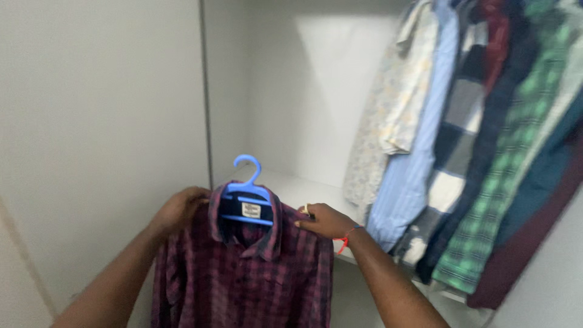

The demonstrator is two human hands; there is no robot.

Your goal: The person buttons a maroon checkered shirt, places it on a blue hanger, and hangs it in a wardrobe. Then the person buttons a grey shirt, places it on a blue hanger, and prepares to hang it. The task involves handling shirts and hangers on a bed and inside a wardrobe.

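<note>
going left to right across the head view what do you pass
white wardrobe wall → left hand → blue hanger inside the plaid shirt → right hand with a red wrist thread → pale floral shirt → light blue shirt → green check shirt → maroon garment

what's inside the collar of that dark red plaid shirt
A blue plastic hanger sits inside the plaid shirt; its hook and crossbars show, its arms are hidden under the shoulders.
</note>
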